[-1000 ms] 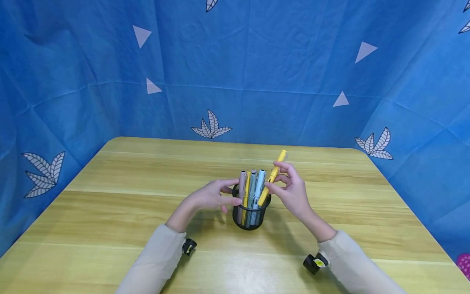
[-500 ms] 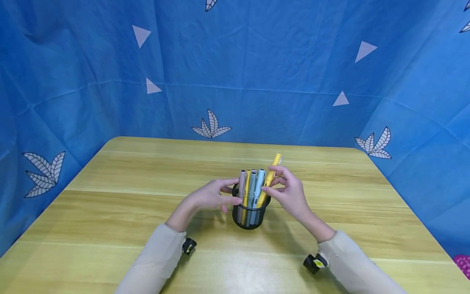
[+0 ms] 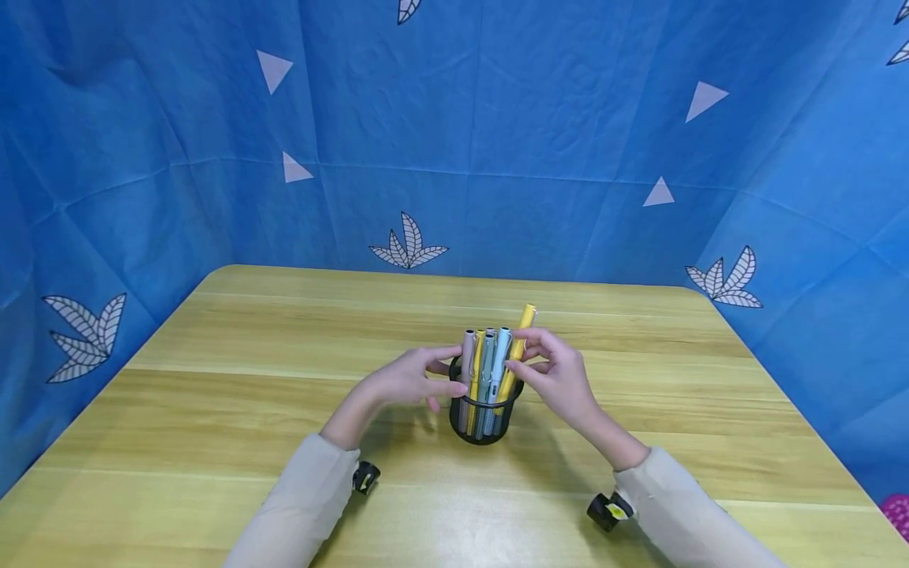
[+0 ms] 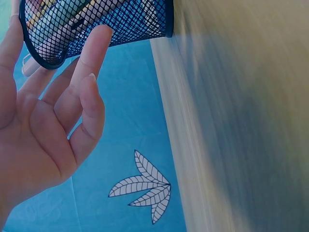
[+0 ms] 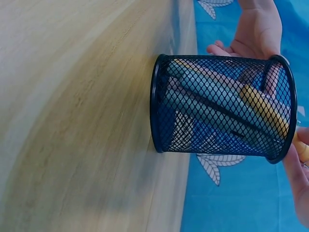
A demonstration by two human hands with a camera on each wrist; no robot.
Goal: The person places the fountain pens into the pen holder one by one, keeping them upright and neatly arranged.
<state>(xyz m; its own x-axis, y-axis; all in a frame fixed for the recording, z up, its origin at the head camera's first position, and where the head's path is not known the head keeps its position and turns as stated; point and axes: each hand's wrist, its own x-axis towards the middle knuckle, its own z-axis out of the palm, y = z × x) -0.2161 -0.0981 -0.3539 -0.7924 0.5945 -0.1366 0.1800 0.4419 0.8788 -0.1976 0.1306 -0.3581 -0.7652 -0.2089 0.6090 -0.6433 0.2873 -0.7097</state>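
Observation:
A black mesh pen holder point(image 3: 490, 405) stands upright on the table with several capped pens in it. Purple-grey point(image 5: 176, 84) and teal barrels show through its mesh in the right wrist view. From the left, my left hand point(image 3: 408, 377) holds the holder's rim between thumb and fingers; its lower fingers stay off the mesh in the left wrist view. My right hand point(image 3: 561, 375) pinches a yellow pen point(image 3: 528, 315), whose lower part is inside the holder at the right side. Beside it lean a light blue pen point(image 3: 503, 351) and another yellow pen point(image 3: 477, 367).
The wooden table point(image 3: 284, 331) spreads around the holder on all sides. A blue cloth point(image 3: 554, 118) with leaf and triangle prints hangs behind and beside it. Black wrist cameras point(image 3: 605, 511) sit at both sleeves. Something pink point(image 3: 898, 511) shows at the far right edge.
The yellow pen in my right hand has gone down deeper into the holder and become more upright, the hand shifting slightly left. My left hand and the holder have stayed in place.

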